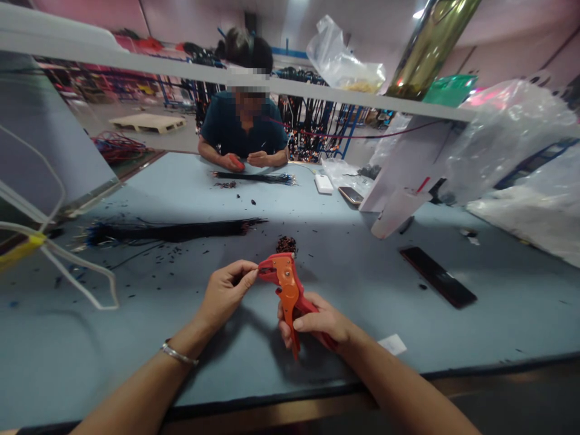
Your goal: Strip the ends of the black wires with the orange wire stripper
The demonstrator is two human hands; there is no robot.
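Wrapped round the handles of a red and orange wire stripper (287,284) is my right hand (317,320). The tool's jaws point left, and my left hand (230,290) is pinched closed right at them. What its fingertips hold is too small to make out. Just beyond the tool's head lies a small pile of dark and copper-coloured bits (286,244). A long bundle of black wires (181,231) lies on the table to the left, behind my left hand.
Across the table (149,338) a person (244,124) sits with a red object in one hand, by another wire bundle (258,177). A black phone (438,277) lies at right, near a white cup (399,211). White tubing (106,296) arches at left.
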